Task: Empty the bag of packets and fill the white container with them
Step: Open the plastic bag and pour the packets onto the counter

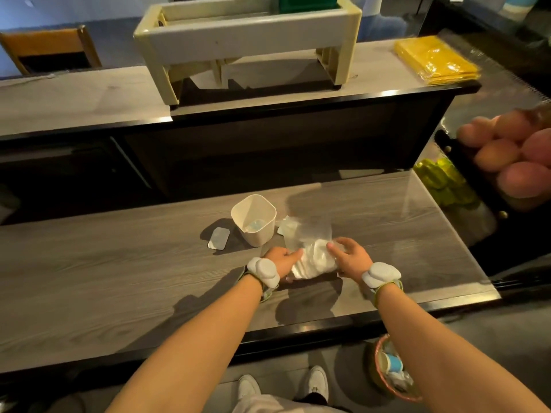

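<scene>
Bag: clear plastic bag (310,248) lying on the grey wood-grain counter (119,263), just right of the white container, bulging with white packets (313,262) at its near end, flat and see-through at its far end.
Left hand: left hand (281,260) at the bag's near-left end, fingers curled onto the plastic, gripping it.
Right hand: right hand (350,254) on the bag's right side, thumb and fingers bent around the bulge, clamped on it.
Wrists: pale padded bands on both, left band (264,271), right band (380,274).
White container: square tub (253,219) with rounded corners, upright on the counter, just beyond the left hand; something pale blue inside at the bottom, too blurred to name.
Loose packet: one flat grey packet (219,238) on the counter, just left of the tub.
Upper ledge: cream plastic rack (247,40) and a stack of yellow sheets (435,59).
Right edge: eggs (507,144), close and blurred.
Floor: white shoes (317,383) and a small basket (393,368) holding a blue item.
</scene>
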